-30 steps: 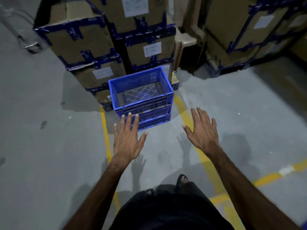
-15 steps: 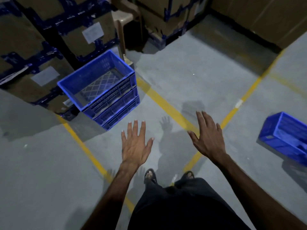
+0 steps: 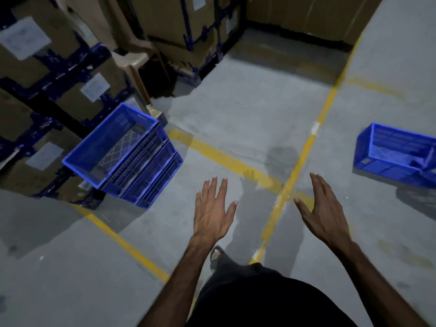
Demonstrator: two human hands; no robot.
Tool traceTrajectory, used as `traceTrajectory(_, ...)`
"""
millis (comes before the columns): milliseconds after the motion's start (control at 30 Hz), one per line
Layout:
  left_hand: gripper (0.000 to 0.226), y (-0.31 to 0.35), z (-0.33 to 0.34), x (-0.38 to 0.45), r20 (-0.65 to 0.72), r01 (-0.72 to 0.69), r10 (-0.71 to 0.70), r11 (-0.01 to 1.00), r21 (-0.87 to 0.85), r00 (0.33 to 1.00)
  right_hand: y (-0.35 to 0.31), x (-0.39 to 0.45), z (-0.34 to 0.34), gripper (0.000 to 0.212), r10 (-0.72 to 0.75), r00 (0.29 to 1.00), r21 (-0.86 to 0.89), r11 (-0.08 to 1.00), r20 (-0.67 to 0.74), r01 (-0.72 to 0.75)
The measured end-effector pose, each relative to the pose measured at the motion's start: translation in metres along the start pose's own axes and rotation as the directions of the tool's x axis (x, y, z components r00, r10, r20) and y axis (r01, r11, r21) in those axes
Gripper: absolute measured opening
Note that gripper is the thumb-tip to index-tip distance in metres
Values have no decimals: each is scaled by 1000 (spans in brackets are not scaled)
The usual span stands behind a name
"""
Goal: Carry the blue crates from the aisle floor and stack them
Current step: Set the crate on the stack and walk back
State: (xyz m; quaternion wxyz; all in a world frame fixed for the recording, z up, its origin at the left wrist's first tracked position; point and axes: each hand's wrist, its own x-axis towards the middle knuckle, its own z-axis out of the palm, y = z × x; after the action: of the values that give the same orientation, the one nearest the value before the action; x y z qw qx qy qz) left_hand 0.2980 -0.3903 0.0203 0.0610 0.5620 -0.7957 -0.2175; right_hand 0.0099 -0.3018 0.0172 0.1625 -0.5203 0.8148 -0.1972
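Head view | left hand [image 3: 213, 214] spread wide, empty | right hand [image 3: 324, 212] spread wide, empty | crate stack [image 3: 127, 156] at 10 o'clock | loose crate [image 3: 396, 154] at 2 o'clock on floor [image 3: 236, 102]

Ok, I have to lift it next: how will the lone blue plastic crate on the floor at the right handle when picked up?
The lone blue plastic crate looks moulded and ribbed, so probably stiff. It appears empty with slotted walls, so likely light for its size. Its low, wide shape should resist tipping, though a second crate seems to overlap it at the frame edge.
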Motion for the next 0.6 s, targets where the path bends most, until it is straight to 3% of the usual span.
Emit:
traceTrajectory(333,75,159,67,-13,16,-191,191,982,-4,981,162,-71,-94,76,224,965,101,972,-137,-212)
traceTrajectory(600,76,306,127,-14,90,-437,436,900,-9,896,274,-135,-162,76,426,861,238,899,-276,-368)
